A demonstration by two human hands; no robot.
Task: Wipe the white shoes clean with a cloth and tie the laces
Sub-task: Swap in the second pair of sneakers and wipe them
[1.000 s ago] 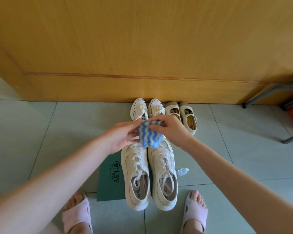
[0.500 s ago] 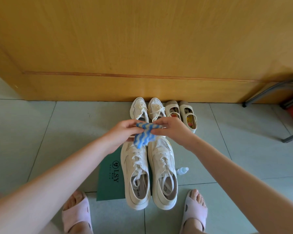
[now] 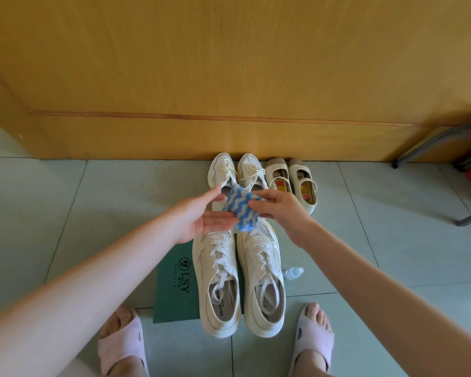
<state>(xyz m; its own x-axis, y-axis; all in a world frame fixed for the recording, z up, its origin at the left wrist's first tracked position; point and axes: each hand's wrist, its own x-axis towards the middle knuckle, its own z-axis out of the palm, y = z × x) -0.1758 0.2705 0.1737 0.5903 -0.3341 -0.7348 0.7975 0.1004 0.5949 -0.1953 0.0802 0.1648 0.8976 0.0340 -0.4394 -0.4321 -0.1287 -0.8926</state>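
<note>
left hand (image 3: 201,217) palm up, fingers straight under cloth (image 3: 241,210), right hand (image 3: 282,210) pinching its edge

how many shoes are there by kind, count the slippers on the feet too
large white sneakers: 2
small white sneakers: 2
beige strap shoes: 2
pink slippers: 2
total: 8
</note>
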